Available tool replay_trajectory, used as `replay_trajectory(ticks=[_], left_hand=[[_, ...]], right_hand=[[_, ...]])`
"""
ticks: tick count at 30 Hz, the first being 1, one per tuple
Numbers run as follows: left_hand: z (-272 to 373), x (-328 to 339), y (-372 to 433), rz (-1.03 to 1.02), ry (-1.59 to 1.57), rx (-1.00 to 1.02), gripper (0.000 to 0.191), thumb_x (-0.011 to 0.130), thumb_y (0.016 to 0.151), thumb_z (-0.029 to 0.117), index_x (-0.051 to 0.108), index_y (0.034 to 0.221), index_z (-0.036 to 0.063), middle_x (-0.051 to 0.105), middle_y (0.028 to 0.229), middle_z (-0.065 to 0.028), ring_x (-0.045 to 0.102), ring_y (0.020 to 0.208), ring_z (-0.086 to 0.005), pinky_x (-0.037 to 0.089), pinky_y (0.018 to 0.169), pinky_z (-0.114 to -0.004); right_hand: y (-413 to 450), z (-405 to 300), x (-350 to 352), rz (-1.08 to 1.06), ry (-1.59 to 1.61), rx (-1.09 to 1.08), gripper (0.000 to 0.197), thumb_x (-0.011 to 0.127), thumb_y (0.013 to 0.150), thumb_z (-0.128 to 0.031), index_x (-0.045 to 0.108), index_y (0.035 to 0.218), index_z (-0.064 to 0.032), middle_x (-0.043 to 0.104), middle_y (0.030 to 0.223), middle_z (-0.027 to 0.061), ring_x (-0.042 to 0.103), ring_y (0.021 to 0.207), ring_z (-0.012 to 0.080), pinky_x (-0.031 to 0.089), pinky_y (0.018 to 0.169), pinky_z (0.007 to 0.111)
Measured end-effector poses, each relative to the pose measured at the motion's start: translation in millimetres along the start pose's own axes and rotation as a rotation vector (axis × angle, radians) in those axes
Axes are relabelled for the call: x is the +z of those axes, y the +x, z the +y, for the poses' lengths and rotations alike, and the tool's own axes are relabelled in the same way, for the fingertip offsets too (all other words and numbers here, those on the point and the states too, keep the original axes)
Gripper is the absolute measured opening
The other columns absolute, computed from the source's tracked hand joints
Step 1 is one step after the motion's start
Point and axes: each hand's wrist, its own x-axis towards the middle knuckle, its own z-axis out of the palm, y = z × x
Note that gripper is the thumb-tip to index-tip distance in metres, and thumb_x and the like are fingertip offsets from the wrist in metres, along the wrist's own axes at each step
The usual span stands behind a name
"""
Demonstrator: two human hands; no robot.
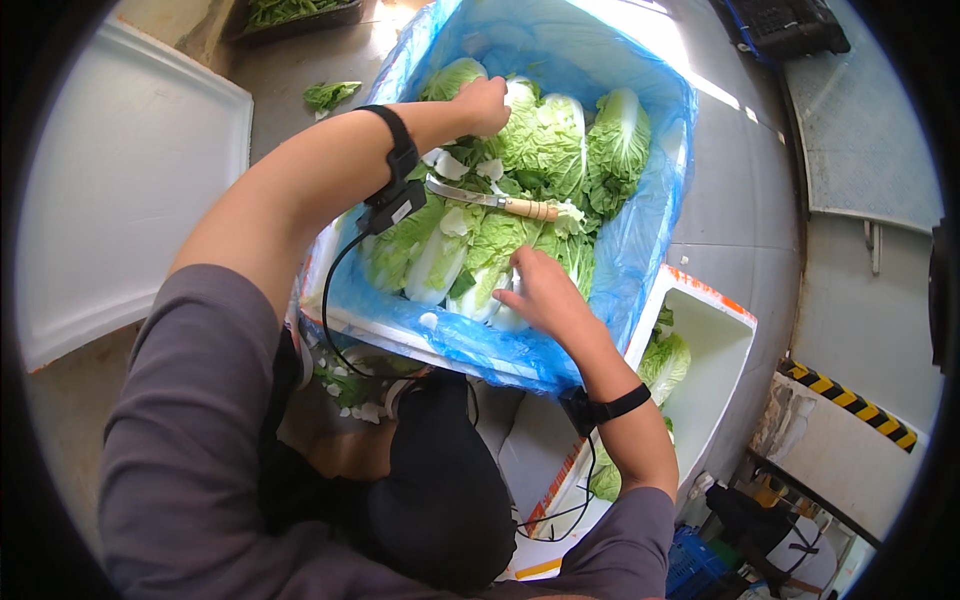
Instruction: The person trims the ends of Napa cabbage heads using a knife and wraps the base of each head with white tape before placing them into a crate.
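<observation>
Several napa cabbages (555, 135) lie in a white foam box lined with blue plastic film (645, 210). My left hand (484, 105) reaches over the far row, its fingers bent down against a cabbage at the far left (454, 79); whether it grips is hidden. A curved knife with a wooden handle (529, 208) rests on leaves and trimmings between the two rows, touched by neither hand. My right hand (544, 292) is over the near row, thumb and fingers apart, close to the white base of a cabbage (476, 300).
A second white foam box (720, 337) with cabbages stands at the right. The white foam lid (135, 187) is at the left. Loose leaves (330, 95) lie on the floor, with trimmings (367, 412) by the feet. A dark crate of green vegetables (296, 15) stands at the top.
</observation>
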Motion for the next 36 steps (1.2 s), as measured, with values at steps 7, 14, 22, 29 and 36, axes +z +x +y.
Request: replay_trajectory(ticks=[7, 14, 22, 29, 36], left_hand=[[40.3, 22.0, 39.1, -0.04, 0.187, -0.04, 0.052, 0.058, 0.096, 0.042, 0.054, 0.134, 0.0076, 0.054, 0.133, -0.0207, 0.047, 0.128, -0.04, 0.04, 0.104, -0.053], [99.2, 53.1, 67.8, -0.028, 0.225, 0.192, 0.066, 0.055, 0.096, 0.052, 0.046, 0.143, 0.0068, 0.047, 0.142, -0.0276, 0.044, 0.132, -0.0428, 0.039, 0.107, -0.055], [157.8, 94.0, 126.1, -0.185, -0.487, -0.161, 0.099, 0.052, 0.092, 0.068, 0.031, 0.148, -0.011, 0.046, 0.143, -0.036, 0.049, 0.13, -0.0472, 0.037, 0.111, -0.05], [171.4, 120.6, 146.8, -0.234, -0.303, 0.006, 0.109, 0.059, 0.079, 0.08, 0.052, 0.134, -0.0137, 0.056, 0.134, -0.0319, 0.055, 0.127, -0.0383, 0.041, 0.109, -0.04], [157.4, 116.1, 159.3, -0.151, -0.566, -0.222, 0.085, 0.091, 0.07, 0.041, 0.055, 0.125, -0.0126, 0.063, 0.124, -0.0235, 0.067, 0.106, -0.0339, 0.054, 0.095, -0.045]], right_hand=[[-16.9, 0.5, -0.9, 0.031, 0.157, -0.042, 0.058, 0.088, 0.071, -0.016, 0.058, 0.118, 0.0003, 0.041, 0.139, 0.033, 0.056, 0.118, 0.0507, 0.05, 0.102, 0.046], [-28.4, 1.3, -1.2, 0.153, 0.115, -0.035, 0.055, 0.088, 0.067, -0.01, 0.062, 0.114, -0.0001, 0.048, 0.115, 0.0244, 0.056, 0.108, 0.0413, 0.051, 0.093, 0.044], [-46.9, -21.0, -7.0, 0.224, 0.189, -0.054, 0.067, 0.087, 0.069, -0.015, 0.059, 0.128, -0.0001, 0.05, 0.122, 0.0241, 0.055, 0.11, 0.0412, 0.05, 0.094, 0.045], [-67.9, -19.1, -1.3, 0.326, 0.257, 0.106, 0.058, 0.08, 0.081, -0.019, 0.056, 0.131, -0.0039, 0.05, 0.131, 0.0271, 0.057, 0.115, 0.0452, 0.052, 0.095, 0.045], [-73.1, -25.6, 15.9, 0.48, 0.307, -0.003, 0.045, 0.078, 0.083, -0.013, 0.059, 0.122, -0.0018, 0.052, 0.13, 0.0234, 0.06, 0.111, 0.0426, 0.054, 0.09, 0.045]])
